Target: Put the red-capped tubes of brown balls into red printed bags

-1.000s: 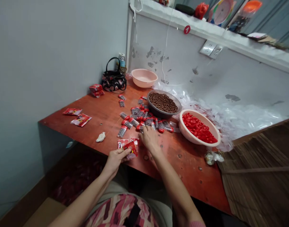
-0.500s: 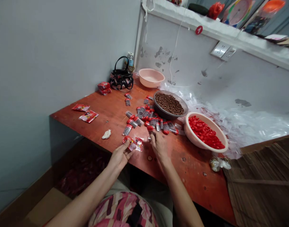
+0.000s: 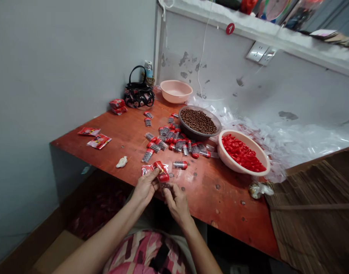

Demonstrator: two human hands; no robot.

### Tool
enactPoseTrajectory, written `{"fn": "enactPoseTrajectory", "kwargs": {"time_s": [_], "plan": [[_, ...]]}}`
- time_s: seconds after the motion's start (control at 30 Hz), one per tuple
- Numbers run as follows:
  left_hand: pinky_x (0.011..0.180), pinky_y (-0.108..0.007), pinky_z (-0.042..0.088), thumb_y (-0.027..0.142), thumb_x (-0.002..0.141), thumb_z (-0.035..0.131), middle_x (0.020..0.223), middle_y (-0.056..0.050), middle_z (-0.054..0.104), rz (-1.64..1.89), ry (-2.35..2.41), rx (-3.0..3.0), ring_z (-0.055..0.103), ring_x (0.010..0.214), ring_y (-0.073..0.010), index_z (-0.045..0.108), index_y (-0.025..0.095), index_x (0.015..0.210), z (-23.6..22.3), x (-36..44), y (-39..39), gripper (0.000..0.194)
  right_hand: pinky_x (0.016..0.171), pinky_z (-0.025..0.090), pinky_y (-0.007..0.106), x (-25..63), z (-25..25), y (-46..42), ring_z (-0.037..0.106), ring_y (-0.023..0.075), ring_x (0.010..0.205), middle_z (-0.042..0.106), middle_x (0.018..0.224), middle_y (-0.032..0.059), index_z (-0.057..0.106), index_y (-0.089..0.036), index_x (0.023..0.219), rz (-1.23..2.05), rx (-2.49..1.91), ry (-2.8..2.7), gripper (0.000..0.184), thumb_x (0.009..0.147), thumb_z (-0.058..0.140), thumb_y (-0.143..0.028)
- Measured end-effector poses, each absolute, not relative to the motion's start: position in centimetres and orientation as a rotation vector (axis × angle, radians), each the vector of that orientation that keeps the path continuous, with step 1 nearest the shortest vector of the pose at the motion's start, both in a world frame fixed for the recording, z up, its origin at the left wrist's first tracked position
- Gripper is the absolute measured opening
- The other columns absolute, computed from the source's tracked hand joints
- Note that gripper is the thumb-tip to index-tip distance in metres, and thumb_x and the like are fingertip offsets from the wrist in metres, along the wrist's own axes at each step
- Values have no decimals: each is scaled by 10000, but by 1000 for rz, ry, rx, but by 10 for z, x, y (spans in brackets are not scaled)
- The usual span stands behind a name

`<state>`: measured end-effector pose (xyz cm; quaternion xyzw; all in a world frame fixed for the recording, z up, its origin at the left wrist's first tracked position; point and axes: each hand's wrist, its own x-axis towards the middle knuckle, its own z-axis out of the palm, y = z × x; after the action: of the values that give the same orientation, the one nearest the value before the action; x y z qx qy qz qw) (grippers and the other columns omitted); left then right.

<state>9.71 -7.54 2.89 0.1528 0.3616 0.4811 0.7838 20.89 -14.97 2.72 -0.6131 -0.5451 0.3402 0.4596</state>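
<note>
My left hand [image 3: 147, 186] pinches a red printed plastic packet [image 3: 163, 173] above the table's front edge. Close by, my right hand [image 3: 177, 203] is closed on a small clear tube with dark contents [image 3: 166, 185], held against the packet's lower end; my fingers partly hide it. Another red packet [image 3: 146, 169] lies flat just beyond my left fingers. One red-capped tube [image 3: 180, 164] rests on its side ahead of my right hand. Farther back is a loose heap of filled red-capped tubes [image 3: 178, 144].
Behind the heap stands a grey bowl of brown balls [image 3: 198, 121]; right of it, a pink bowl of red caps [image 3: 220, 146]. Clear tubes [image 3: 305, 133] pile along the wall. An empty pink basin [image 3: 176, 91], black handbag [image 3: 138, 95] and red packets [image 3: 99, 141] are left. Stacked cardboard [image 3: 314, 213] borders the right.
My right hand has come back from the tube heap toward my left hand, bringing a tube to the packet. A single tube now lies apart in front of the heap. The view has shifted slightly.
</note>
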Motion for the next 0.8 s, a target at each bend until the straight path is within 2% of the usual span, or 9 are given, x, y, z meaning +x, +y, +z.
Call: {"fn": "enactPoseTrajectory", "kwargs": {"time_s": [0.13,0.33,0.4,0.5,0.6,0.7,0.8], "plan": [[579,-245,503,220,676,641,668,-37,652,968,748,428,606,598,-134,599,112,726,36,97,-77,127,536,438,251,209,22,-151,562,165,626,599,667,25,580,-198,901,857,-1497,-1294,189,791,474,-309],[597,-228,478,221,628,678,660,-29,650,864,764,538,592,583,-117,618,118,720,36,102,-78,151,686,444,301,206,19,-153,564,193,793,612,880,82,550,-188,947,736,-1530,-1327,198,818,435,-286],[603,-235,472,243,629,674,651,-37,648,840,774,589,595,595,-128,624,113,701,36,102,-78,157,704,440,306,207,18,-152,563,190,795,607,886,86,549,-188,942,718,-1521,-1314,201,817,441,-300],[494,-242,449,301,648,650,562,-33,621,789,757,687,567,490,-133,614,108,646,38,99,-77,196,523,445,244,209,15,-150,553,133,558,604,713,39,532,-187,899,958,-1409,-1193,214,818,433,-358],[410,-262,414,364,670,612,521,-48,608,654,708,766,534,401,-147,611,99,653,39,95,-76,265,349,348,175,211,11,-148,447,72,352,549,555,-22,492,-173,811,1284,-1231,-1022,255,820,406,-413],[453,-272,435,351,658,624,562,-54,623,636,731,778,560,449,-157,618,103,690,37,96,-75,251,354,354,170,211,11,-148,456,72,364,531,518,-34,507,-167,794,1231,-1258,-979,255,788,463,-418],[448,-233,420,321,629,655,556,-29,611,725,815,794,553,457,-133,605,111,656,33,98,-76,218,392,391,184,209,11,-149,497,89,435,583,593,-5,539,-178,820,1071,-1344,-968,238,748,526,-405]]}}
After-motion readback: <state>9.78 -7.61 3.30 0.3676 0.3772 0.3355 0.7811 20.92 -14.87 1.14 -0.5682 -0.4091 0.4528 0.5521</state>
